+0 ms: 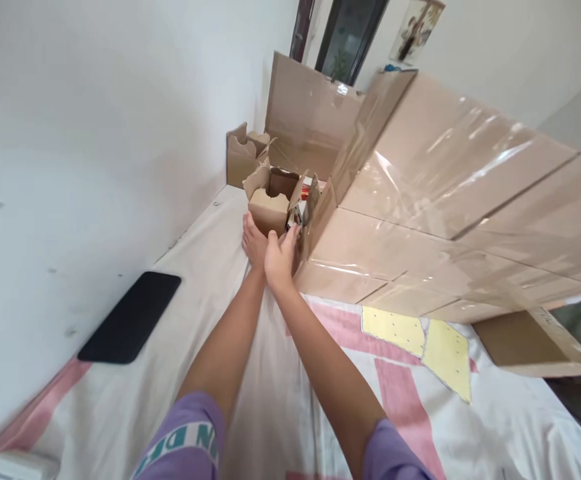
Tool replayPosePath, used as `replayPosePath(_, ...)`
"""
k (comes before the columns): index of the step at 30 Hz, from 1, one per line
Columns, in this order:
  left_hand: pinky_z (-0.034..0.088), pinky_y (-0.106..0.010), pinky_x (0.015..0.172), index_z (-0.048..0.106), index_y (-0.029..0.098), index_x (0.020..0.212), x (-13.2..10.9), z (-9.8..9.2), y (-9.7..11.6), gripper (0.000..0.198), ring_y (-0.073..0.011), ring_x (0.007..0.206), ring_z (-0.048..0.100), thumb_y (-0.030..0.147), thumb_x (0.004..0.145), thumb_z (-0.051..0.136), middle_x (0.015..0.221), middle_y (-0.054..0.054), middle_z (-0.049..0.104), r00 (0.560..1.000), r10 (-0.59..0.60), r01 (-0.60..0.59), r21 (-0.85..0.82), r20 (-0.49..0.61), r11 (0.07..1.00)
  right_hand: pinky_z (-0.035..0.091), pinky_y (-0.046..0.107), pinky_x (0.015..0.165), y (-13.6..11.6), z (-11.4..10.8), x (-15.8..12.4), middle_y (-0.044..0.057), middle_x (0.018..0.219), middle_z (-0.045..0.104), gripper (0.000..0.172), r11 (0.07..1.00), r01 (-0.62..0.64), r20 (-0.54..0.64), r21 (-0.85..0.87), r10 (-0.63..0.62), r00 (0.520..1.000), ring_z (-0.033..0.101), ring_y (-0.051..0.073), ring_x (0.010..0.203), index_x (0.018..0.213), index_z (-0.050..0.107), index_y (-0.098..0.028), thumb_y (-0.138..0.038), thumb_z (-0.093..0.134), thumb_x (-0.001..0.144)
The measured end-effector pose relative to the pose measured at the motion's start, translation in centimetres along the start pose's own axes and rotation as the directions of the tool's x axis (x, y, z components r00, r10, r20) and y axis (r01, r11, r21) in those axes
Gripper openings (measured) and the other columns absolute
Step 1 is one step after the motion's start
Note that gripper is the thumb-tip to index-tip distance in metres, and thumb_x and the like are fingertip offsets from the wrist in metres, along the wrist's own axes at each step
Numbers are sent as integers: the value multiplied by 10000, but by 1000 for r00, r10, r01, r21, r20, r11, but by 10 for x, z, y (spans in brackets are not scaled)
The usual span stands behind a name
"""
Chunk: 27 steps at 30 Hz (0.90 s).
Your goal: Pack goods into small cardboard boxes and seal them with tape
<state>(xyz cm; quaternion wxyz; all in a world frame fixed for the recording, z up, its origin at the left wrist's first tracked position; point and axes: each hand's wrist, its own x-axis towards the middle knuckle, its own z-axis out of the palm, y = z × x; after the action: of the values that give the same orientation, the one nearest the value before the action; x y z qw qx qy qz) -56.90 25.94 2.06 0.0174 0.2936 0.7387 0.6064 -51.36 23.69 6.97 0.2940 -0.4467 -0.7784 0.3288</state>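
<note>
Purple sleeves (183,460), then left hand (255,243) and right hand (279,259), grip loosely spread against small cardboard box (269,215)

To my left rises a white wall (95,133) with small dark scuffs, its foot meeting a rumpled white-and-pink sheet (200,287) spread before me. Ahead I see a dark-framed glass pane (347,33), door or window I cannot tell, with green leaves (339,67) showing in it. A picture (415,30) hangs on the pale far wall (510,53). The light is soft.
</note>
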Motion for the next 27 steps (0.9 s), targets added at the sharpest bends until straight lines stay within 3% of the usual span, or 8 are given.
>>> replayPosePath(2, 253, -449, 1275, 124, 78, 1645, 9, 0, -10, 986, -353, 1578, 286, 405, 915, 701, 1660, -288, 290, 997, -35, 34, -15, -72, 999, 112, 583, 1330, 3, 2, 24, 163, 1752, 148, 805, 995, -44, -24, -94, 42, 999, -65, 255, 1652, 1588, -332, -52, -474, 96, 1052)
replayPosePath(6, 314, -407, 1246, 116, 120, 1649, 24, 0, -25, 1183, -335, 1548, 338, 426, 780, 859, 1636, -278, 315, 999, -32, 30, -122, -7, 992, 285, 630, 1247, 4, 3, 56, 207, 1683, 335, 723, 993, -80, -32, -91, 77, 997, 207, 309, 1621, 1645, -211, -68, -314, 68, 1026)
replayPosePath(9, 374, -371, 1200, 225, 168, 1603, 31, -1, -34, 900, -270, 1480, 451, 478, 916, 717, 1613, -225, 403, 997, -57, 67, -265, 48, 962, 344, 646, 1189, 0, 10, 56, 198, 1652, 399, 710, 982, -101, -65, -157, 92, 994, 322, 363, 1559, 1692, 48, -113, -358, 127, 1030)
replayPosePath(13, 412, -351, 1140, 413, 142, 1458, 41, -17, -29, 540, -237, 1365, 550, 522, 1076, 367, 1481, -208, 556, 983, -136, 81, -374, -124, 924, 365, 600, 1155, -7, 15, 29, 183, 1581, 496, 661, 921, -25, 29, -388, 40, 999, 370, 371, 1503, 1669, 215, -159, -416, 153, 1063)
replayPosePath(16, 447, -358, 1063, 585, 136, 1167, 45, -50, -3, 494, -243, 1193, 607, 535, 1079, 308, 1235, -173, 665, 956, -99, -5, -352, -277, 936, 406, 483, 1120, -8, 5, -8, 176, 1448, 610, 613, 885, 129, 128, -448, -79, 989, 463, 326, 1410, 1642, 277, -171, -391, 160, 1082)
replayPosePath(20, 482, -330, 891, 546, 183, 835, 23, -122, 46, 426, -192, 858, 607, 488, 1071, 365, 835, -48, 629, 890, 104, -224, -227, -444, 948, 431, 412, 1053, 2, -11, -84, 141, 1211, 731, 437, 863, 415, 175, -288, -378, 909, 557, 298, 1265, 1392, 599, -148, -270, 373, 1038)
replayPosePath(24, 470, -322, 864, 541, 194, 835, -28, -192, 75, 344, -160, 728, 557, 380, 1085, 396, 732, 12, 555, 849, 282, -315, 1, -447, 949, 289, 500, 1196, 9, -9, -164, 110, 1205, 768, 476, 738, 659, 217, -147, -626, 749, 427, 328, 1442, 1452, 557, -131, -244, 471, 998)
replayPosePath(27, 469, -319, 899, 469, 200, 825, -58, -228, 81, 320, -155, 785, 532, 293, 1101, 337, 765, 12, 498, 806, 193, -239, -10, -560, 971, 165, 536, 1266, 3, -5, -205, 133, 1416, 681, 562, 731, 676, 181, -94, -656, 733, 248, 315, 1587, 1547, 450, -88, -240, 450, 1007)
